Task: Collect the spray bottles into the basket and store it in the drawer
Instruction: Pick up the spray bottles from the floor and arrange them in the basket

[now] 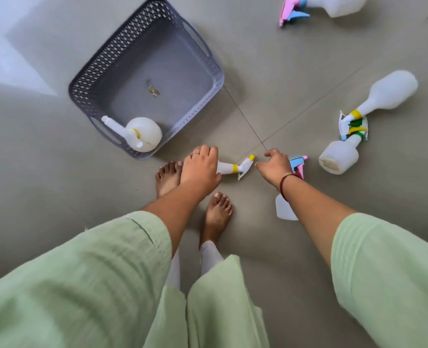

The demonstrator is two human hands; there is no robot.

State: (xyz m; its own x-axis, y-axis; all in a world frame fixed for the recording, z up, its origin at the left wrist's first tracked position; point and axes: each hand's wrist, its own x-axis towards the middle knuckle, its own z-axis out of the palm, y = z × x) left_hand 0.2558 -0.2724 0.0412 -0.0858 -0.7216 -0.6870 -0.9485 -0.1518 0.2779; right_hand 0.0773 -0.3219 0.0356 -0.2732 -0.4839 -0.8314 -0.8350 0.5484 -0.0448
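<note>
A floor of large grey-green matte tiles (270, 59) with thin dark grout lines is being viewed from above; a bright patch of light is lying across its far left corner. Left of centre, a grey-blue perforated plastic basket (107, 61) with cut-out handles is resting on the floor, and one white round spray bottle with a yellow collar (142, 134) is lying in its near corner. Just below the basket, the left hand (200, 167) is being closed around the body of a white spray bottle with a yellow nozzle (235, 168), above two bare feet. Just beside it, the right hand (275, 167), fingers loosely curled and holding nothing, is being held over a white spray bottle with a blue and pink trigger (285, 209) lying on the floor. Farther right, two white bottles with yellow and green triggers (383, 94) are lying head to head. At the top right, another white bottle with a pink and blue trigger (333, 6) is lying well apart. Pale green sleeves are filling the foreground.
</note>
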